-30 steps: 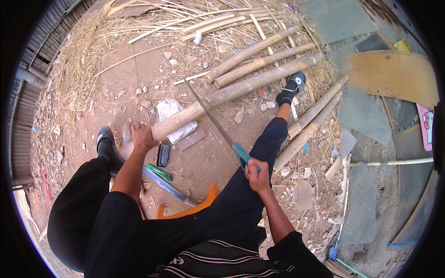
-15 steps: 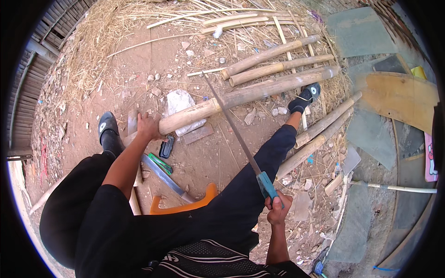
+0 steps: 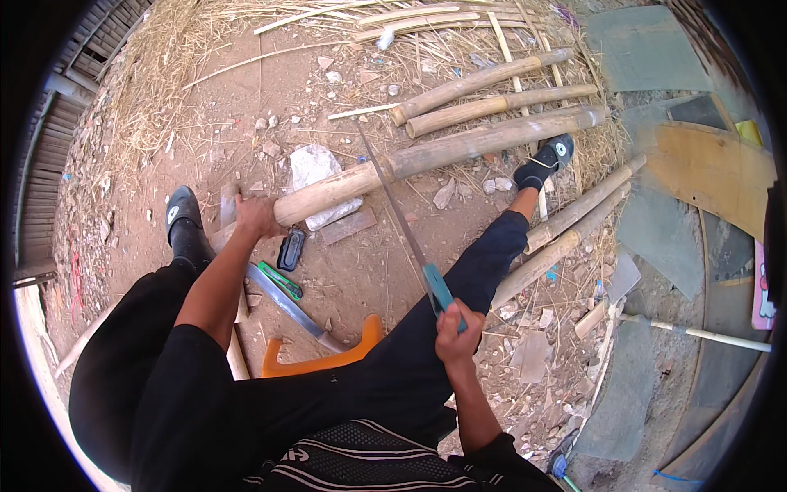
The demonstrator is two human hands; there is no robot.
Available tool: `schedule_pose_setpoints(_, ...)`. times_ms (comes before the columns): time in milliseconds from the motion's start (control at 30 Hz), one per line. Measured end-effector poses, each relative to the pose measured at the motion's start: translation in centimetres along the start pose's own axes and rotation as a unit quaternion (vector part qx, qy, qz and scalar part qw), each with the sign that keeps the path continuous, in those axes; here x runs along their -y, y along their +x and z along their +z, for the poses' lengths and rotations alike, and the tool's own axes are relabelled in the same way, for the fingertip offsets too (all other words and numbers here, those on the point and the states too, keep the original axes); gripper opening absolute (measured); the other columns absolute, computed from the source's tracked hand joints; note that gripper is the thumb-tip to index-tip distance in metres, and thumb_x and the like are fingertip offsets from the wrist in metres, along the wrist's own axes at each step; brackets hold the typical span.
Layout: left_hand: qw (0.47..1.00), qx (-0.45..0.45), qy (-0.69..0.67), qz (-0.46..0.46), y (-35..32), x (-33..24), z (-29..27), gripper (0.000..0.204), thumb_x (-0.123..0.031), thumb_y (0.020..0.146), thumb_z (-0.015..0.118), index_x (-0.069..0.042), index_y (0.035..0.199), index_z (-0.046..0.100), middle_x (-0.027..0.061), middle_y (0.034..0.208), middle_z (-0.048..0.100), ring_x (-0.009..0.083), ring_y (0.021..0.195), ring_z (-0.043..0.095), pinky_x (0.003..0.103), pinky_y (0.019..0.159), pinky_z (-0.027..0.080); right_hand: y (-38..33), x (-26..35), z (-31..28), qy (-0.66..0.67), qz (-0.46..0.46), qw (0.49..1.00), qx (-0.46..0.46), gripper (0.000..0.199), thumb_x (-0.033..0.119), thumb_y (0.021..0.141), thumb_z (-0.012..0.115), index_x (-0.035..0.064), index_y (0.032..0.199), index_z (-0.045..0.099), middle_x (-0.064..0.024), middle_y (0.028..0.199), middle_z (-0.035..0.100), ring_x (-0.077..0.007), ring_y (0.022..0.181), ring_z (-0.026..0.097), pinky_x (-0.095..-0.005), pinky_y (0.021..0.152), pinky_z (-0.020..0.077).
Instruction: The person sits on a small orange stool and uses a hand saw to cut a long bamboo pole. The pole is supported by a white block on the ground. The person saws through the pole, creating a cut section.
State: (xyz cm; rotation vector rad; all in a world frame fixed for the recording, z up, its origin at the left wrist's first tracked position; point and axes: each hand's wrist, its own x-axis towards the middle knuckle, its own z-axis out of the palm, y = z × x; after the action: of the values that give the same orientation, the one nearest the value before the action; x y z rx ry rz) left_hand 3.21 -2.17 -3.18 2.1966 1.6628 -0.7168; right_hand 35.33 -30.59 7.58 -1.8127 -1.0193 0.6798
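Observation:
A long bamboo pole (image 3: 459, 148) lies across the dirt in front of me. My left hand (image 3: 256, 216) grips its near end. My right hand (image 3: 456, 332) holds a hand saw (image 3: 402, 223) by its teal handle, the thin blade resting across the pole about a third of the way along. I sit on an orange stool (image 3: 324, 358), legs apart, one dark shoe (image 3: 182, 211) at the left and the other shoe (image 3: 548, 159) at the right against the pole.
Two shorter bamboo poles (image 3: 484, 92) lie beyond the sawn one, two more (image 3: 574, 225) at my right. A machete (image 3: 288, 302), a green-handled tool (image 3: 281, 280) and a small black case (image 3: 290, 249) lie by my left leg. Dry straw, stones and flat boards (image 3: 705, 168) surround.
The saw has been drawn back toward me, my right hand moving down and right. My left hand stays on the pole's end. The head view has shifted slightly.

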Motion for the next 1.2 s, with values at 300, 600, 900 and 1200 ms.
schedule_pose_setpoints(300,0.999,-0.029,0.014,0.005,0.3,1.8,0.7,0.077,-0.051,0.052,0.086,-0.022,0.120,0.064,0.0048,0.118,0.069,0.0282,0.122,0.058,0.056,0.103,0.038,0.4,2.5,2.4,-0.009,-0.033,0.999,0.040,0.036,0.020,0.095,0.052,-0.0018,0.067,0.052,-0.0149,0.050,0.039,-0.0226,0.041,0.052,-0.0359,0.044,0.0335)
schedule_pose_setpoints(600,1.000,0.007,-0.027,-0.002,3.5,5.1,-2.3,0.077,-0.050,0.054,0.086,-0.024,0.124,0.065,0.0064,0.120,0.069,0.0282,0.119,0.061,0.054,0.102,0.040,3.8,1.0,3.2,0.015,-0.052,0.995,0.085,0.039,0.025,0.096,0.053,-0.0015,0.067,0.056,-0.0150,0.051,0.037,-0.0184,0.040,0.045,-0.0353,0.045,0.0333)
schedule_pose_setpoints(900,0.997,0.003,-0.080,-0.002,3.7,5.9,-7.6,0.078,-0.053,0.055,0.084,-0.027,0.126,0.065,0.0081,0.122,0.068,0.0286,0.120,0.060,0.054,0.102,0.041,16.8,5.5,12.1,-0.011,-0.109,0.993,0.053,0.041,0.025,0.096,0.056,-0.0030,0.067,0.053,-0.0181,0.051,0.041,-0.0224,0.043,0.041,-0.0409,0.047,0.0340)
schedule_pose_setpoints(1200,0.999,0.019,-0.044,-0.020,1.2,2.2,-2.2,0.085,-0.060,0.056,0.084,-0.029,0.132,0.059,0.0059,0.119,0.070,0.0303,0.122,0.060,0.059,0.109,0.033,2.8,8.5,-5.6,0.094,-0.013,0.995,0.012,0.059,0.045,0.097,0.048,0.0027,0.056,0.048,-0.0022,0.047,0.045,-0.0122,0.042,0.046,-0.0267,0.042,0.0344)
